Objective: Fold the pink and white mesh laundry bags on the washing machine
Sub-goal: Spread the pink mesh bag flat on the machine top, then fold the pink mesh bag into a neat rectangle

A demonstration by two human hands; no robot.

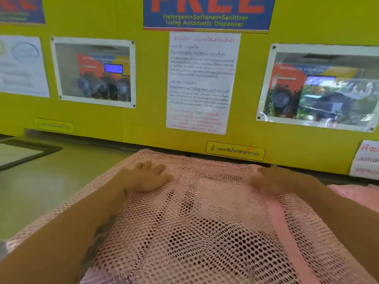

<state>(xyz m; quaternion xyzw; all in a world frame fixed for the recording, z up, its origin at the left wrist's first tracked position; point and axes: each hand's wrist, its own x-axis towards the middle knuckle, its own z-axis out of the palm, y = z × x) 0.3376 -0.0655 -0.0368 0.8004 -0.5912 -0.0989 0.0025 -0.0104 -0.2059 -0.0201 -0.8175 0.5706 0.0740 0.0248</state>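
A pink mesh laundry bag [205, 222] lies spread flat over the top of the washing machine, reaching from the near edge to the yellow wall. A solid pink band [283, 222] runs along its right side. My left hand [147, 177] rests palm down on the bag's far left part, fingers apart. My right hand [266, 181] lies flat on the far right part, blurred by motion. Neither hand grips the mesh. A second pink piece of cloth [356, 195] shows at the right edge, partly hidden by my right arm.
The yellow wall [147, 124] with posters and notices stands right behind the bag. To the left is another machine top [51, 191] with a dark-framed lid [26, 152]. A white sign [367, 160] hangs at the far right.
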